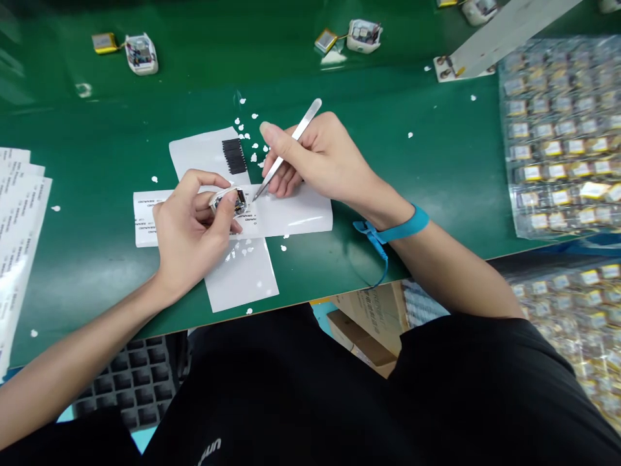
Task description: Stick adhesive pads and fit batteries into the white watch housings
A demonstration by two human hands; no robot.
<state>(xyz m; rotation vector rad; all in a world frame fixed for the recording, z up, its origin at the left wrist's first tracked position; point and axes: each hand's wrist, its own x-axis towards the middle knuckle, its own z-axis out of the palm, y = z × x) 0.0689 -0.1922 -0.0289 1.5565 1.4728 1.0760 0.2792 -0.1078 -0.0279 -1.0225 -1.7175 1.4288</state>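
Observation:
Between the thumb and fingers of my left hand (pixel 196 226) is a small white device housing (pixel 235 202), its open side showing electronics. My right hand (pixel 315 155) grips metal tweezers (pixel 301 129), their tips pointing down and left, just right of the housing. Beneath both hands lie crossed white backing sheets (pixel 295 210), one printed with repeated lettering. A block of black strips (pixel 235 156) sits on the upper sheet. Small white round tabs (pixel 255 146) are scattered around it. A blue wrist strap (pixel 405 225) with a cord circles my right wrist.
Two open housings with batteries, one at left (pixel 141 54) and one at centre (pixel 363 35), lie at the back of the green table (pixel 451 168). A clear tray (pixel 509 194) of many units stands right, near a metal bracket (pixel 504 39). Printed label sheets (pixel 22 239) lie left.

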